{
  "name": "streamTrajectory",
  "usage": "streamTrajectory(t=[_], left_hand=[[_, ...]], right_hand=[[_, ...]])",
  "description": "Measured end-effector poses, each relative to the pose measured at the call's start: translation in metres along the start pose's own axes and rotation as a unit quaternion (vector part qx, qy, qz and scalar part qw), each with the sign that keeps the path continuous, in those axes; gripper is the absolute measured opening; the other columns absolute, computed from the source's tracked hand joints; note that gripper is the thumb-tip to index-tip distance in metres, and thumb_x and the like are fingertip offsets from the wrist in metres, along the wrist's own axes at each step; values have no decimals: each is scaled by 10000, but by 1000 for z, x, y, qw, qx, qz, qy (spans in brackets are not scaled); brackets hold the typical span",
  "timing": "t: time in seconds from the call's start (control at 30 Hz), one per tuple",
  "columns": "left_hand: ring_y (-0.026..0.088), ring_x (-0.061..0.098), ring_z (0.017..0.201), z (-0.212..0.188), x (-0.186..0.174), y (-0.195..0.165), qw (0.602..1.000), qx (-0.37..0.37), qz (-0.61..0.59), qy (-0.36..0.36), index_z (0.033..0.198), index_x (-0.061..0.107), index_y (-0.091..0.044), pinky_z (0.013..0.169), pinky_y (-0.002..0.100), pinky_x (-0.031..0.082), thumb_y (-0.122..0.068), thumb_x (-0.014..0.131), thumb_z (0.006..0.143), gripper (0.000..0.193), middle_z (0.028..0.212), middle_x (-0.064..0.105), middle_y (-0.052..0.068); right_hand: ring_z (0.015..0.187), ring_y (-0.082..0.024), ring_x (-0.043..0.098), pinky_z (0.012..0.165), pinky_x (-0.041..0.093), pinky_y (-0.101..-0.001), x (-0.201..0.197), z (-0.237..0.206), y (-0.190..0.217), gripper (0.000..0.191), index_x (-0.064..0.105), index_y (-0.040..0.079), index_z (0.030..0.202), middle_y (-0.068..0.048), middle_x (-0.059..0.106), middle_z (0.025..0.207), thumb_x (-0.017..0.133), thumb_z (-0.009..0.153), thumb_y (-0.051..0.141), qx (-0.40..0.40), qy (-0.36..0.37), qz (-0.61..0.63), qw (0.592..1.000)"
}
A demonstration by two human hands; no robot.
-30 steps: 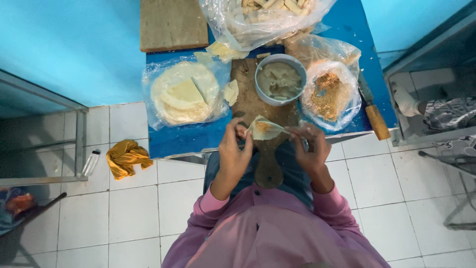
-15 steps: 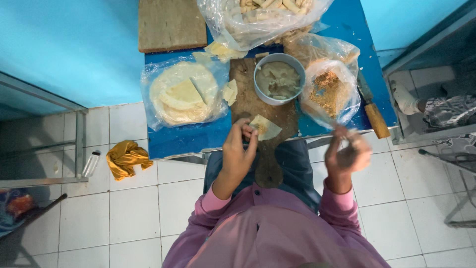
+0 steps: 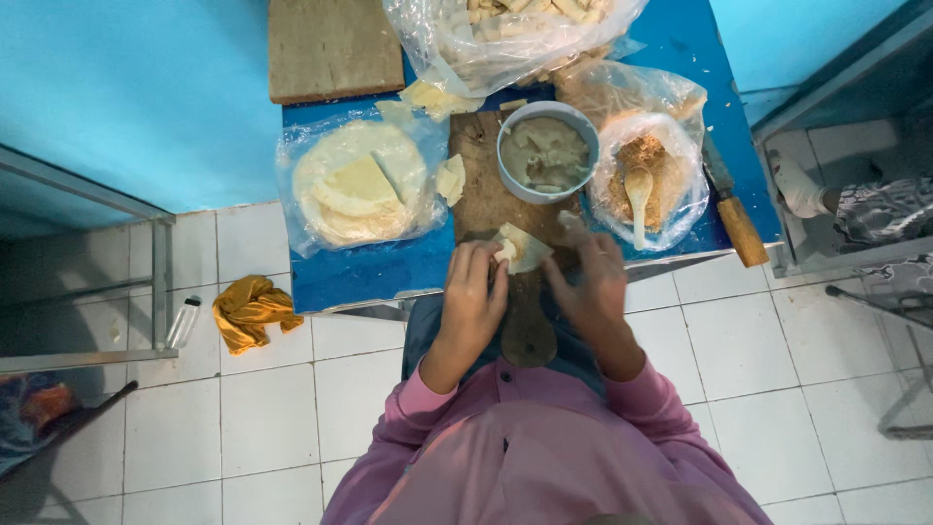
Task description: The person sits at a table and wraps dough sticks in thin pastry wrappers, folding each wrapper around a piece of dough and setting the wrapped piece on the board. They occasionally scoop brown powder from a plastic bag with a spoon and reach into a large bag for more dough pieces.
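Both hands meet over a dark wooden cutting board (image 3: 486, 185) on a blue table (image 3: 369, 277). My left hand (image 3: 473, 292) pinches a pale dough wrapper (image 3: 523, 248) with filling on it. My right hand (image 3: 588, 277) touches the wrapper's right edge with spread fingers. Just beyond the wrapper stands a grey bowl (image 3: 547, 152) of beige filling. A wooden spoon (image 3: 639, 199) lies in a plastic bag of brown crumbs (image 3: 646, 180) to the right.
A stack of round wrappers (image 3: 352, 185) in plastic lies at left. A knife (image 3: 734, 209) with a wooden handle lies at the table's right edge. A bag of pale rolls (image 3: 505, 29) and a wooden board (image 3: 328, 49) sit at the back. A yellow cloth (image 3: 251, 309) lies on the tiled floor.
My right hand held the spoon at the wrapper, swung it out to the right, left it in the crumb bag, and came back to the wrapper. My left hand kept holding the wrapper.
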State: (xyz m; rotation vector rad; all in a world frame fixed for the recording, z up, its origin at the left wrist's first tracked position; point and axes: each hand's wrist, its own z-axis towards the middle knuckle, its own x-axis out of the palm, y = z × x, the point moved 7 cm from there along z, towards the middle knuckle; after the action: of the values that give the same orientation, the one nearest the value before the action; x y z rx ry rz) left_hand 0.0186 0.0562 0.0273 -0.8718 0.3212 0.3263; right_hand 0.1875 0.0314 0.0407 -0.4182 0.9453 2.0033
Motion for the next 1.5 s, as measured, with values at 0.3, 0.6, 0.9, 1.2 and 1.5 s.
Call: streamTrajectory(t=[0.3, 0.6, 0.9, 1.2, 1.5], left_hand=[[397, 605, 1040, 4, 0, -1, 999, 22, -21, 36, 1148, 626, 20, 897, 453, 506, 45, 665, 934, 219, 1122, 610, 190], [376, 609, 1032, 4, 2, -2, 996, 41, -6, 76, 1128, 654, 38, 897, 430, 516, 64, 658, 901, 228, 1113, 611, 176], [407, 575, 1014, 6, 0, -3, 996, 33, -12, 77, 1153, 627, 66, 883, 457, 492, 66, 656, 911, 243, 1108, 590, 204], [391, 580, 1031, 11, -5, -7, 994, 47, -29, 90, 1084, 644, 43, 890, 438, 496, 22, 704, 887, 207, 1130, 591, 184], [388, 578, 994, 8, 4, 2, 996, 28, 2, 82, 1037, 632, 30, 869, 453, 491, 12, 673, 931, 116, 1067, 588, 186]], right_hand=[[880, -238, 672, 773, 543, -345, 21, -6, -13, 575, 556, 25, 1381, -77, 696, 936, 794, 860, -28, 68, 29, 62, 995], [929, -203, 714, 805, 585, -304, 24, -7, -3, 589, 531, 43, 1400, -111, 660, 1084, 761, 869, -66, 54, 18, 135, 989], [1082, -314, 700, 898, 570, -381, 26, 2, 15, 604, 492, 16, 1411, -189, 624, 1260, 758, 871, -34, -32, 103, 151, 983], [974, -353, 720, 808, 574, -410, 24, 10, 0, 468, 572, 76, 1324, -150, 728, 1082, 770, 903, 23, -153, 193, 132, 960], [910, -254, 755, 773, 593, -351, 37, 16, -19, 586, 573, 71, 1374, -114, 738, 1027, 811, 840, 43, -17, 207, 190, 960]])
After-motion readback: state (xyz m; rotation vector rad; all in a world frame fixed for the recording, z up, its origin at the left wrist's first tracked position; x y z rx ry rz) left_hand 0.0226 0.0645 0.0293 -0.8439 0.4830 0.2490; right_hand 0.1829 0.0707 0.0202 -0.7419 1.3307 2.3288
